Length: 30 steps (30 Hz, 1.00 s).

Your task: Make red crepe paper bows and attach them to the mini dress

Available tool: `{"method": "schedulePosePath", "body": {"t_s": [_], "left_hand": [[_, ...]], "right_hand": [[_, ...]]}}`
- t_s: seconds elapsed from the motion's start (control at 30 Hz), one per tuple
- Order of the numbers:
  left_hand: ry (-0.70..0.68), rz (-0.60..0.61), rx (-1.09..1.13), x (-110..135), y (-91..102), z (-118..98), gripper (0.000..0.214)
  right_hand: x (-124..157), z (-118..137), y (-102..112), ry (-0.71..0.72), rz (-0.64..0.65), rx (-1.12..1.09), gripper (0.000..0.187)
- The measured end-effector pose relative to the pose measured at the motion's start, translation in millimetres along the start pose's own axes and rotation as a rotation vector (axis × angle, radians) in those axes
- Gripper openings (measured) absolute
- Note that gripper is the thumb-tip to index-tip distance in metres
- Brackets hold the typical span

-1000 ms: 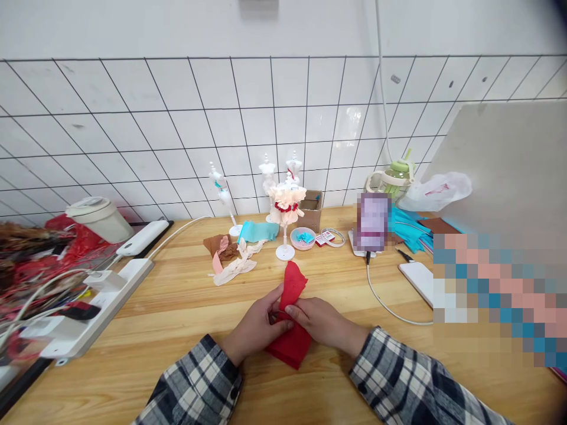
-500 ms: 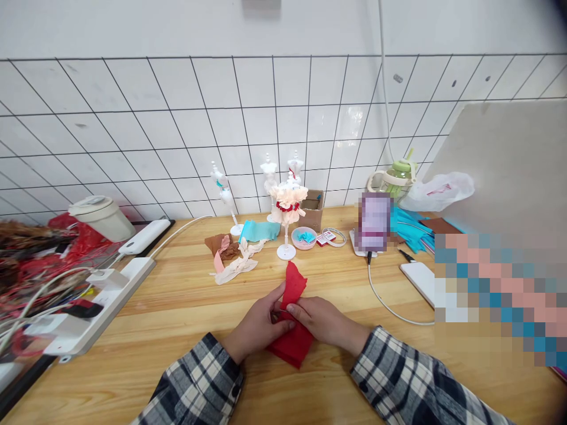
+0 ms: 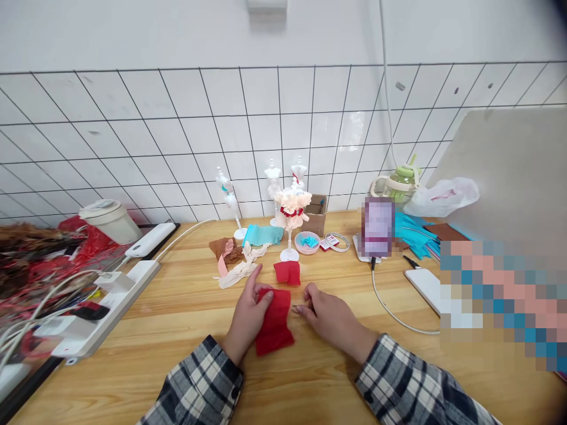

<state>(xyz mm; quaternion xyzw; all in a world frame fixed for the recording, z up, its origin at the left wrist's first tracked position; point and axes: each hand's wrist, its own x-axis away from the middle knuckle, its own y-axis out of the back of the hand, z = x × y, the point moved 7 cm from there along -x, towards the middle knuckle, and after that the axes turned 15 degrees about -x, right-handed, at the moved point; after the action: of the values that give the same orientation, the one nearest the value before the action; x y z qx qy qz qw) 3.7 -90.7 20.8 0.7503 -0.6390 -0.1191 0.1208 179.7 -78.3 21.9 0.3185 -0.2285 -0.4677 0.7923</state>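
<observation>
Left hand (image 3: 246, 316) pinching larger red cloth (image 3: 275, 326), right hand (image 3: 330, 316) gripping small pointed tool (image 3: 295, 308); cloth looking light, limp, edges probably offering best hold.

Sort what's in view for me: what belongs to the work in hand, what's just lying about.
Likely in the work:
- larger red cloth, held in the left hand
- small tool, partly hidden in the right hand
- smaller red piece

Seemingly just lying about:
- phone
- power strip
- green-lidded bottle
- plastic bag
</observation>
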Motion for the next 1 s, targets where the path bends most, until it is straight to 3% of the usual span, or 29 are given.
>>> {"method": "schedulePosePath", "body": {"t_s": [0.1,0.23,0.4,0.47,0.63,1.0], "left_hand": [[0.02,-0.157,0.043,-3.0,17.4,2.8,0.063],[0.025,-0.159,0.067,-1.5,19.8,2.9,0.059],[-0.021,-0.129,-0.084,-2.0,15.8,0.6,0.055],[-0.049,-0.121,-0.124,-2.8,13.8,0.2,0.055],[-0.075,-0.04,-0.105,-1.4,4.4,-1.3,0.056],[-0.047,0.003,-0.1,-0.1,1.7,0.2,0.059]], "right_hand": [[-0.6,8.0,3.7,0.116,-0.062,0.069,0.013],[-5.1,6.6,17.8,0.243,-0.116,0.143,0.016],[-9.7,-49.5,60.0,-0.057,-0.381,0.46,0.032],[-8.1,-69.6,68.5,-0.11,-0.424,0.553,0.042],[-7.6,-97.9,77.1,-0.14,-0.443,0.643,0.051],[6.8,-123.1,105.6,-0.116,-0.384,0.755,0.047]]}}
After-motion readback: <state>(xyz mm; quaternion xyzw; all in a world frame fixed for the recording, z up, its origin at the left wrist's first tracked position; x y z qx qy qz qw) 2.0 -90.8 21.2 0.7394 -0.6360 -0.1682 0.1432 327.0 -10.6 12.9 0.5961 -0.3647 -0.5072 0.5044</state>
